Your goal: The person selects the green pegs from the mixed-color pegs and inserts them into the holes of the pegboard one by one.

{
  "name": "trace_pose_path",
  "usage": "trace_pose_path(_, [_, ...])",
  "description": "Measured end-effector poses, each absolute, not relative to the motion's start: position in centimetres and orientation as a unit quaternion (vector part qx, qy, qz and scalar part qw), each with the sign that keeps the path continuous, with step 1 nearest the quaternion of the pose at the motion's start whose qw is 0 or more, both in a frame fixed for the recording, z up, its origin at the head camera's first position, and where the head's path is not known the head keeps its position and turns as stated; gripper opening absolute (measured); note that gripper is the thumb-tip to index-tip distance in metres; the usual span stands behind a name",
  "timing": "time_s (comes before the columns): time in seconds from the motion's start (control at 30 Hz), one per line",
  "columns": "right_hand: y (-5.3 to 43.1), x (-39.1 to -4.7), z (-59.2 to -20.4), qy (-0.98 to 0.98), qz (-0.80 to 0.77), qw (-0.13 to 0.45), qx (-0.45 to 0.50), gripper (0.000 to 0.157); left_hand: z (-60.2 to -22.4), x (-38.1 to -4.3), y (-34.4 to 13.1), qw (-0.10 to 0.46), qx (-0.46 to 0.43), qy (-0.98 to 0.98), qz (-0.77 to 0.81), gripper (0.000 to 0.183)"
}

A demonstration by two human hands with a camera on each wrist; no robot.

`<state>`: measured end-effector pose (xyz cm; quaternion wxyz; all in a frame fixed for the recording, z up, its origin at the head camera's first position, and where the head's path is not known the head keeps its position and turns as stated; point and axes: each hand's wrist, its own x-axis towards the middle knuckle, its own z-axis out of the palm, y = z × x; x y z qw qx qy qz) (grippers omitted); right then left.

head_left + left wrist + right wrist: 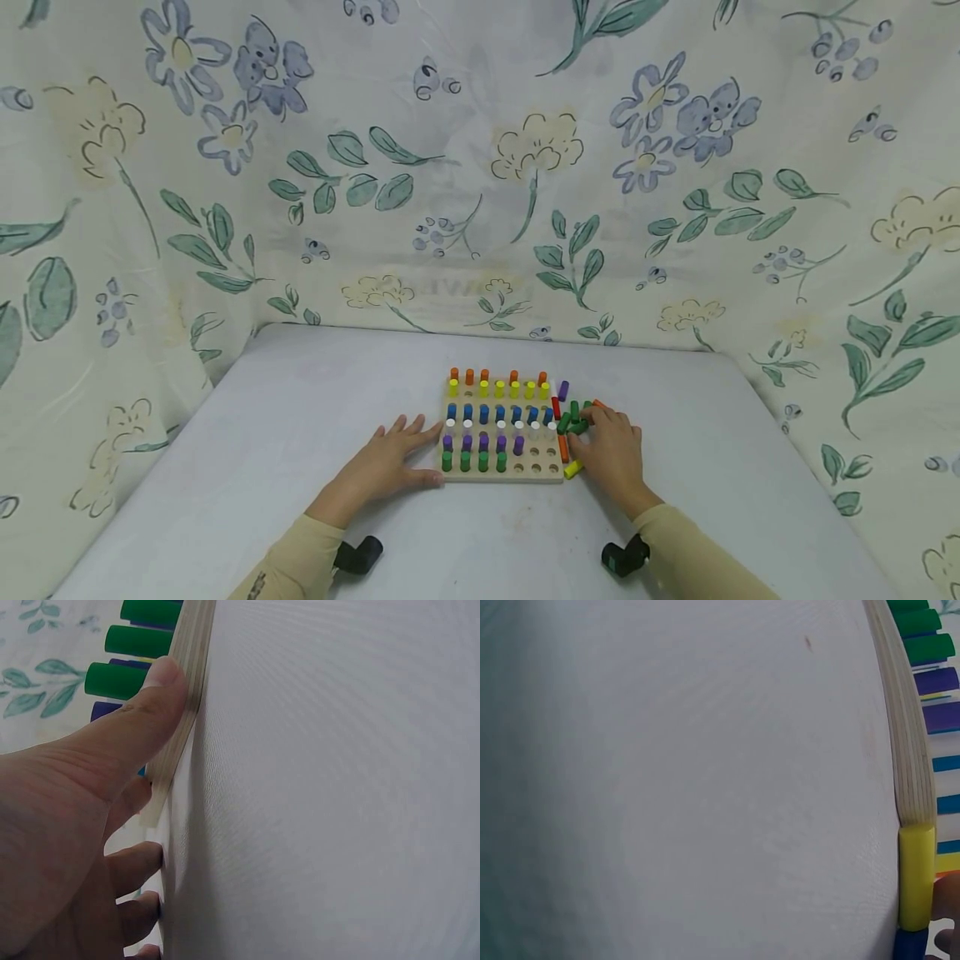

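A wooden pegboard lies on the table with rows of orange, yellow, blue, white, purple and green pegs standing in it. Spread along its left edge is my left hand, its thumb against the front corner beside the green pegs. To the right of the board, my right hand reaches into loose green pegs, thumb and fingertips around one of them; I cannot tell whether it is pinched. In the right wrist view only a bit of its fingers shows, behind a yellow peg.
More loose pegs lie along the board's right side: an orange peg, a red peg and a purple peg. Bare holes show at the board's front right. Black devices sit under both wrists. Flowered cloth hangs behind the white table.
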<state>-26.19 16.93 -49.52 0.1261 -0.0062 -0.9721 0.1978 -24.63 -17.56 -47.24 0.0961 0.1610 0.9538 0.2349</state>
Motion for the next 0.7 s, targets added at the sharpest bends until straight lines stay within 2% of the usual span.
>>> trace_pose_path(0.7, [16.66,-25.21,-49.31,-0.960,0.254,0.116,-0.012,0.043,-47.18,-24.69,-17.44,0.097,0.164,0.953,0.236,0.087])
